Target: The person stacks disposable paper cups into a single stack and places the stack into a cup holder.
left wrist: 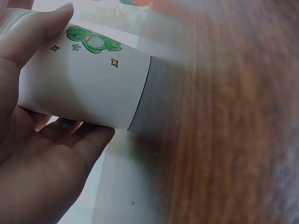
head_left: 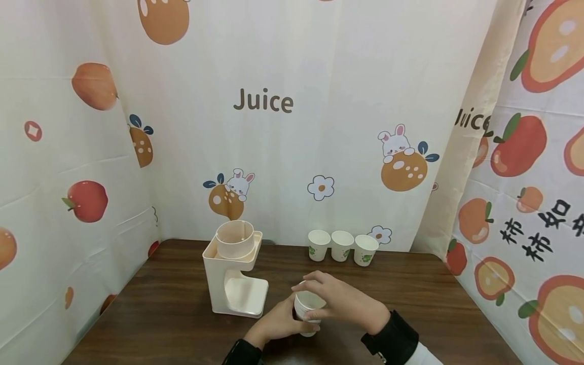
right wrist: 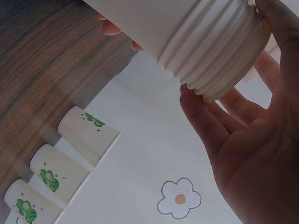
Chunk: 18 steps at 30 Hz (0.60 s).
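Note:
A stack of nested white paper cups [head_left: 300, 305] stands near the front of the table, its stacked rims [right wrist: 212, 51] showing as ridges in the right wrist view. My left hand [head_left: 279, 320] grips the stack's lower side, thumb and fingers on opposite sides of it. A green cartoon print marks the outer cup [left wrist: 84, 79] in the left wrist view. From above and the right, my right hand [head_left: 342, 300] holds the stack around the rims, with fingers at the far side and thumb at the near side.
Three white paper cups [head_left: 341, 247] with green prints stand in a row at the table's back edge. Left of the hands is a white stand [head_left: 218, 289] with a round tube [head_left: 234, 243] on top and a low platform [head_left: 248, 294]. Fruit-printed curtains [head_left: 283, 152] enclose the table.

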Each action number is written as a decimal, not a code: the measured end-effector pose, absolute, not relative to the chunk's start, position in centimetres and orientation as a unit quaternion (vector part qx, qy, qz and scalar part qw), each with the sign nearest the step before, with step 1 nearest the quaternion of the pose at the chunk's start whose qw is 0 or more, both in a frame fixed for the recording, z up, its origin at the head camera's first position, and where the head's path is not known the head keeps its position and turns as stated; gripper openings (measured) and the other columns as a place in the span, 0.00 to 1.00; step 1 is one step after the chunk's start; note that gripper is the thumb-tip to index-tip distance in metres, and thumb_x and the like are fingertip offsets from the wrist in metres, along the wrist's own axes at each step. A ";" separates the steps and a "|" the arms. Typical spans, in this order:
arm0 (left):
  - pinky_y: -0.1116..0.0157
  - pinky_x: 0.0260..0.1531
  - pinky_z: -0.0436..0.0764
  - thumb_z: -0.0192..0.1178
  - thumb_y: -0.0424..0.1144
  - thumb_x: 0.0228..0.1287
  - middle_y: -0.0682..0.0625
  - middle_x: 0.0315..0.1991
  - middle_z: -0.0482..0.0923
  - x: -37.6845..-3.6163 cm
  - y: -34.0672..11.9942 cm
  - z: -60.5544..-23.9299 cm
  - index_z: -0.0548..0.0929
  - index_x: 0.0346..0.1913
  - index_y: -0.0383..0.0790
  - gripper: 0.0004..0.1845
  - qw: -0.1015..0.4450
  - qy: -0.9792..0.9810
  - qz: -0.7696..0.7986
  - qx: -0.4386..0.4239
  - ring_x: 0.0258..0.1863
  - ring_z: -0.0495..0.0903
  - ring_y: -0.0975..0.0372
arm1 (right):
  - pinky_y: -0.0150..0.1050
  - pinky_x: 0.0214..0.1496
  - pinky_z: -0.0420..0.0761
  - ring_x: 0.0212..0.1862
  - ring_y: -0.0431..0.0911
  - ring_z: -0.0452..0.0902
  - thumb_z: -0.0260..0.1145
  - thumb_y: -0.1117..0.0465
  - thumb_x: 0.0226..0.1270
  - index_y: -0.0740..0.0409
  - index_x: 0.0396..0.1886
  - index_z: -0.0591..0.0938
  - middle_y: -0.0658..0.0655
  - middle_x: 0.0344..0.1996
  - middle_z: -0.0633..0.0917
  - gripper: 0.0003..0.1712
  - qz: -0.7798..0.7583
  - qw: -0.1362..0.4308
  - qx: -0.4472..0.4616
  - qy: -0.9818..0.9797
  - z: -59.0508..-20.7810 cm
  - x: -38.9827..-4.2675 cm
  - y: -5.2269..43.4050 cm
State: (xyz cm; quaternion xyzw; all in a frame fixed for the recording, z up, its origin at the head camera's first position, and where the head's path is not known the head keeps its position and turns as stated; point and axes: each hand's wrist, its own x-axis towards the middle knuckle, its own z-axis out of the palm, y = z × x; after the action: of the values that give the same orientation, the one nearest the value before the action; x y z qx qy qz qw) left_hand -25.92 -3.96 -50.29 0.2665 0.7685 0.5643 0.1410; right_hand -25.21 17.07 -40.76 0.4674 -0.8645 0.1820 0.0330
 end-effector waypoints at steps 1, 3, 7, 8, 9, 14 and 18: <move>0.61 0.47 0.77 0.74 0.45 0.58 0.54 0.53 0.77 -25.9 -3.9 -50.3 0.65 0.70 0.41 0.41 0.140 0.768 0.565 0.266 0.48 0.78 0.63 | 0.39 0.54 0.79 0.60 0.46 0.74 0.69 0.45 0.67 0.44 0.67 0.76 0.53 0.62 0.74 0.30 0.184 0.031 0.467 -0.864 -40.8 -25.2 17.1; 0.61 0.47 0.77 0.74 0.45 0.58 0.55 0.53 0.77 -25.9 -3.9 -50.3 0.65 0.70 0.41 0.41 0.141 0.766 0.568 0.266 0.49 0.78 0.63 | 0.39 0.54 0.79 0.60 0.46 0.73 0.67 0.44 0.69 0.44 0.67 0.76 0.54 0.63 0.73 0.29 0.185 0.026 0.464 -0.866 -40.8 -25.2 17.2; 0.61 0.48 0.76 0.74 0.43 0.58 0.55 0.54 0.77 -25.9 -3.9 -50.3 0.64 0.71 0.42 0.41 0.141 0.763 0.571 0.269 0.50 0.78 0.62 | 0.39 0.53 0.79 0.60 0.47 0.74 0.64 0.41 0.71 0.45 0.67 0.76 0.54 0.63 0.74 0.29 0.174 0.035 0.453 -0.874 -40.8 -25.2 17.5; 0.60 0.48 0.76 0.74 0.43 0.58 0.55 0.54 0.76 -25.9 -3.9 -50.3 0.63 0.71 0.43 0.41 0.141 0.763 0.571 0.268 0.51 0.78 0.62 | 0.40 0.53 0.79 0.60 0.47 0.74 0.63 0.40 0.71 0.44 0.67 0.76 0.54 0.63 0.74 0.29 0.171 0.037 0.449 -0.876 -40.8 -25.2 17.5; 0.60 0.49 0.76 0.74 0.43 0.58 0.55 0.54 0.76 -25.9 -3.9 -50.3 0.63 0.72 0.43 0.42 0.140 0.764 0.570 0.268 0.51 0.78 0.62 | 0.40 0.53 0.79 0.59 0.46 0.74 0.62 0.39 0.71 0.44 0.67 0.76 0.54 0.63 0.74 0.29 0.167 0.039 0.445 -0.879 -40.8 -25.1 17.6; 0.60 0.49 0.75 0.75 0.43 0.57 0.56 0.53 0.76 -25.9 -3.8 -50.3 0.62 0.73 0.45 0.43 0.132 0.767 0.568 0.269 0.50 0.77 0.62 | 0.40 0.52 0.79 0.57 0.43 0.75 0.59 0.35 0.71 0.43 0.67 0.76 0.51 0.61 0.75 0.31 0.166 0.028 0.423 -0.891 -40.5 -25.0 18.1; 0.60 0.50 0.75 0.75 0.45 0.56 0.56 0.54 0.76 -25.9 -3.9 -50.3 0.62 0.73 0.45 0.45 0.129 0.766 0.569 0.271 0.52 0.77 0.62 | 0.41 0.51 0.80 0.56 0.43 0.75 0.58 0.34 0.71 0.44 0.69 0.75 0.50 0.60 0.76 0.33 0.164 0.025 0.406 -0.899 -40.4 -24.8 18.9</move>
State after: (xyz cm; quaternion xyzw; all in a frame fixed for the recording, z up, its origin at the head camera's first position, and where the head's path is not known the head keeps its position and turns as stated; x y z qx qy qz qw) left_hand -25.89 -3.87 -50.32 0.2705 0.7658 0.5690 0.1288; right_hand -24.78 18.93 -40.40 0.4063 -0.8986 0.1636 0.0251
